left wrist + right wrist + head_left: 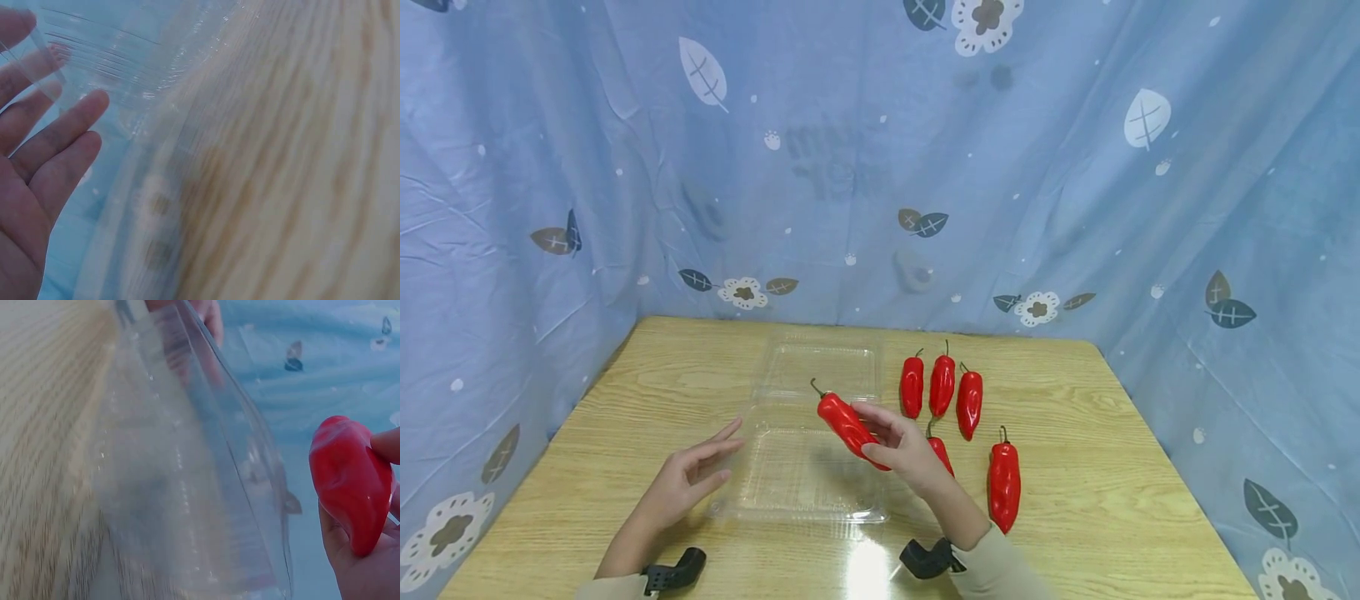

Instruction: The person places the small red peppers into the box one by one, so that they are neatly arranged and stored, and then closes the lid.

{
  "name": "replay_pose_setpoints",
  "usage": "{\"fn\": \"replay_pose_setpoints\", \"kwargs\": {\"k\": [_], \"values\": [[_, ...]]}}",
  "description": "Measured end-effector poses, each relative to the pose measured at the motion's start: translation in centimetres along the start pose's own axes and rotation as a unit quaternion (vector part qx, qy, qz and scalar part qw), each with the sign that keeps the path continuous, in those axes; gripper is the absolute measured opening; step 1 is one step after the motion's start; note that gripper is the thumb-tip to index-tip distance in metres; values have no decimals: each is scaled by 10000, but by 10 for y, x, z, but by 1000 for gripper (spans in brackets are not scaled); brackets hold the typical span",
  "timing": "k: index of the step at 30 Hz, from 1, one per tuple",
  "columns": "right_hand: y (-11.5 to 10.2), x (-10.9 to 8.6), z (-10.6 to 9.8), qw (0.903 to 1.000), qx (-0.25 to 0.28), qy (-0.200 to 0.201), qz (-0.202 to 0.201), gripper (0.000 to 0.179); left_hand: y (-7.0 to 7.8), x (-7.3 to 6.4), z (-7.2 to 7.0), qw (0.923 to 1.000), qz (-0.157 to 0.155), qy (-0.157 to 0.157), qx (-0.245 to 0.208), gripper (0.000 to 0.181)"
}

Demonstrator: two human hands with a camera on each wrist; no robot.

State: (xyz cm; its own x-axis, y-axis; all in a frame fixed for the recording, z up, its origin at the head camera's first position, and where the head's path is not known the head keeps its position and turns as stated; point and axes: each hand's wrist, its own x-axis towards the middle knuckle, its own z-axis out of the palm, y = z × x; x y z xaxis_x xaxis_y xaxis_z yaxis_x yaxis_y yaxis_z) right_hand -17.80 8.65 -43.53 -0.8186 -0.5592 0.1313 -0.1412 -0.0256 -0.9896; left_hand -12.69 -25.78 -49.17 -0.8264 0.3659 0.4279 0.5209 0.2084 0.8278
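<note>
A glossy red chili pepper (844, 423) with a green stem is pinched between the thumb and fingers of my right hand (904, 450). It hangs tilted over a clear plastic clamshell container (775, 508), stem pointing up and left. In the right wrist view the same pepper (350, 478) shows its tapered tip near the palm. My left hand (681, 483) is beside the container's left edge, fingers spread and relaxed, holding nothing. Through the left wrist view, the fingers of that hand (37, 162) are in front of the clear plastic (125, 62).
Right of the container, several red peppers lie on the wooden table (1075, 433): three at the back, such as one pepper (942, 386), another pepper (1004, 485) nearer, and one pepper (938, 454) partly behind my right hand. A blue patterned curtain (850, 167) surrounds the table.
</note>
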Motion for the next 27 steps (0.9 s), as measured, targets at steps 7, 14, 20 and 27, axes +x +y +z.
{"fn": "replay_pose_setpoints", "kwargs": {"k": [7,14,20,27], "values": [[2,10,12,9996,-52,-266,-112,54,-1,1,-1,10000,29,14,82,40],[6,18,25,9981,-304,-539,49,54,-1,0,-1,9999,50,71,141,40],[13,22,33,9962,-448,-723,169,54,-3,-1,0,9996,94,103,229,40],[18,21,37,9939,-594,-904,221,52,-5,-2,2,9991,337,119,237,39]]}}
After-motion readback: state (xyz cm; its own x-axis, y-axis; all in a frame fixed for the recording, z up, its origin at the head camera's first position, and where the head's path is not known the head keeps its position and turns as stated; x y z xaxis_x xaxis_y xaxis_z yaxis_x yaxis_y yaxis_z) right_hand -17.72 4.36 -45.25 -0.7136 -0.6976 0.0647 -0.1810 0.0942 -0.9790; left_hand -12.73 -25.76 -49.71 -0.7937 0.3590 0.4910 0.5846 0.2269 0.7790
